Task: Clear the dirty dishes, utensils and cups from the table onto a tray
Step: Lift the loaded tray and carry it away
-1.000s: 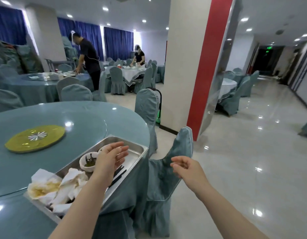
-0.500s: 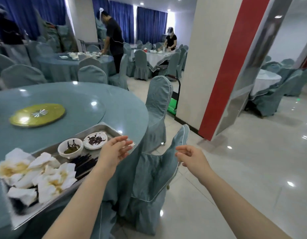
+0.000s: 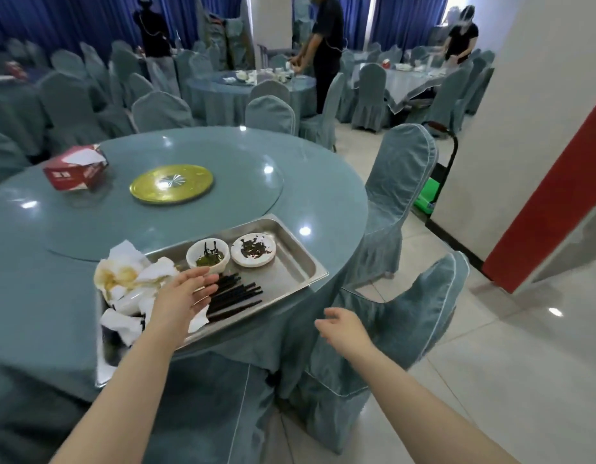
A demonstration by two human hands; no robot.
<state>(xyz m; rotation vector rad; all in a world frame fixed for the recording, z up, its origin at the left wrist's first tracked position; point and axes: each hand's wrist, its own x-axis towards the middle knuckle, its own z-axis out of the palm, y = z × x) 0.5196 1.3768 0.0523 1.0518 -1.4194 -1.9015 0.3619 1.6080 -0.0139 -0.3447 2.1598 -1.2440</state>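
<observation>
Steel tray (image 3: 291, 274) at the bench's (image 3: 306, 192) near edge looks heavy, slick, with loose crockery; grip both short rims; left hand (image 3: 182, 296) spread above it, right hand (image 3: 345, 329) relaxed, empty.

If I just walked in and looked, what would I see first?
Probably the shiny metal tray at the near edge of the round table, holding two small dirty dishes, black chopsticks and crumpled stained napkins. The left hand reaches open over the tray; the right hand hangs open beside the table. Farther back sit a gold disc and a red tissue box.
</observation>
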